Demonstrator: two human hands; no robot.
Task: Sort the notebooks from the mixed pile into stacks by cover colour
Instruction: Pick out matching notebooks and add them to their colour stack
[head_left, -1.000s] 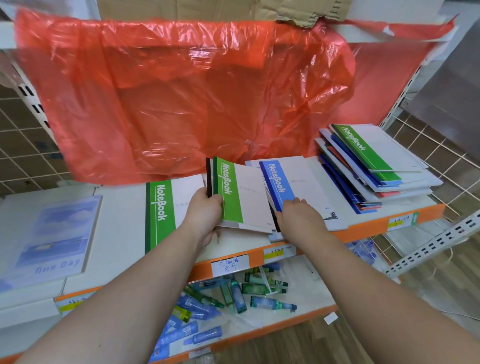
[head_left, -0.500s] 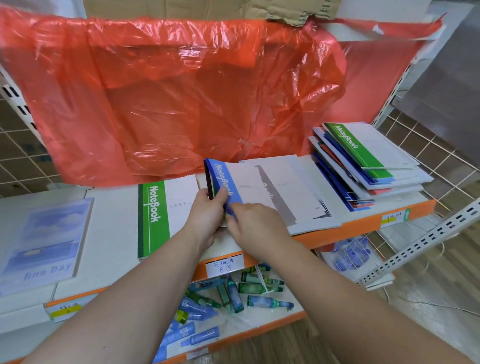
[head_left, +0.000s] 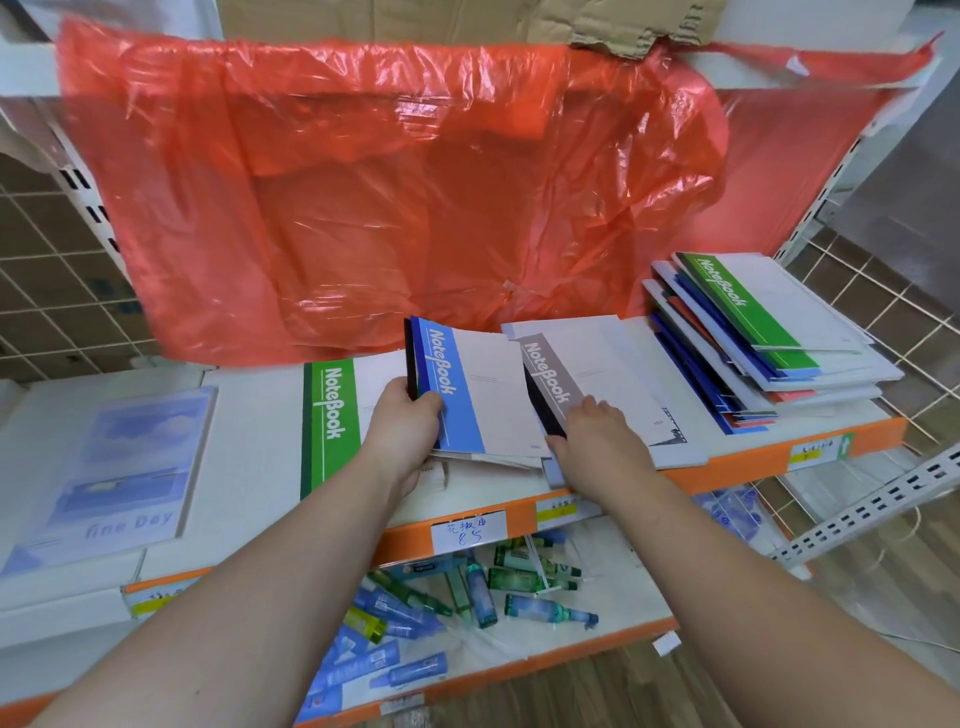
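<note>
Notebook w/ blue strip (head_left: 452, 395): top of a thin bundle, mid-shelf, tipped up off the shelf (head_left: 249, 415). Spine end clamped in left hand (head_left: 402, 421), grip closed, thumb on cover, fingers curled under. Grey-strip notebook (head_left: 550, 374) just beside it on the right, spine edge lifted, pinched by right hand (head_left: 592, 431), fingers on top, thumb at near edge. More white books under it. Green notebook (head_left: 330, 415) flat on shelf to the left, white part partly hidden by left hand. Mixed pile (head_left: 769, 358) well apart at right end, messy, green one on top, blue & red edges poking out below. Prob. step now: split grey from blue, one colour per stack. To do it well: look at strip colour first, not the white part, all alike there. Lift grey clear by the spine, no dragging, else risk of sliding the books below too. Hold left grip tight to stop bundle fanning out. Lay each one flat, strips same way, edges lined up, w/ a gap between stacks. Stay back from front edge of shelf, easy to tip off. Lots left in pile, so approx. early on.
</note>
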